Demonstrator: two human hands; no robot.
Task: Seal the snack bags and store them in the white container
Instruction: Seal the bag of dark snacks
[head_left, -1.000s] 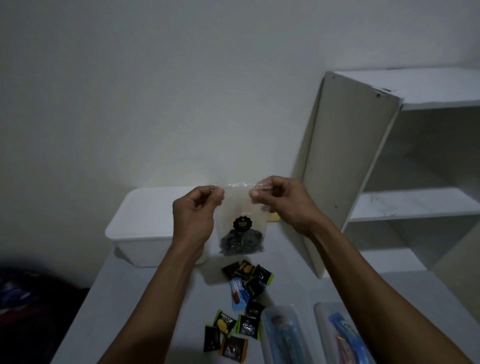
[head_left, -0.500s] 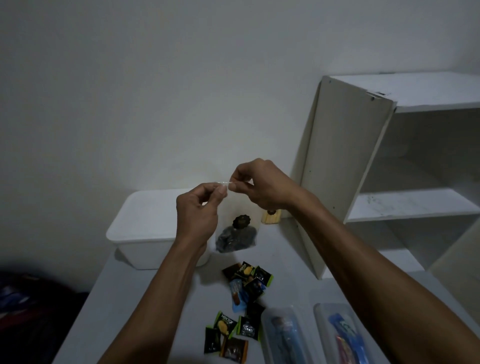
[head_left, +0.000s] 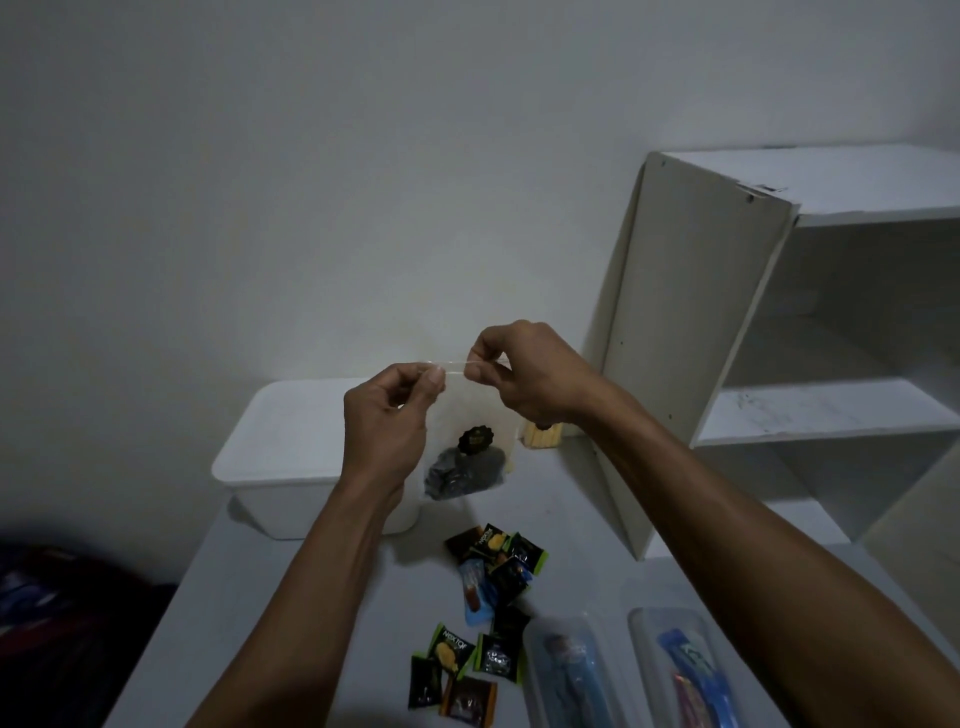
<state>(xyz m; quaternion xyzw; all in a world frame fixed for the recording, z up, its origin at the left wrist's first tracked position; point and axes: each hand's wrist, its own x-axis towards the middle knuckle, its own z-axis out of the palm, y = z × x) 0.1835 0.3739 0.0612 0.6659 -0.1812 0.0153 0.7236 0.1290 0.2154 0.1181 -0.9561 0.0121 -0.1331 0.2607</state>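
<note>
A clear zip bag (head_left: 470, 457) with dark snacks and a black round sticker hangs in the air above the table. My left hand (head_left: 389, 421) pinches the left end of its top strip. My right hand (head_left: 524, 374) pinches the strip a short way to the right, thumb against forefinger. Behind the bag stands the white container (head_left: 291, 441) with its lid on, at the back left of the table.
Several small wrapped snacks (head_left: 493, 577) lie scattered on the grey table (head_left: 322, 623). Two clear bags with blue contents (head_left: 566, 675) (head_left: 685, 670) lie at the front right. A white shelf unit (head_left: 727, 338) stands at the right, a small wooden block (head_left: 540, 435) beside its base.
My right hand slid leftwards along the bag's top strip to meet the left hand, then drew back a little to the right. The bag hangs tilted, lower than a second ago.
</note>
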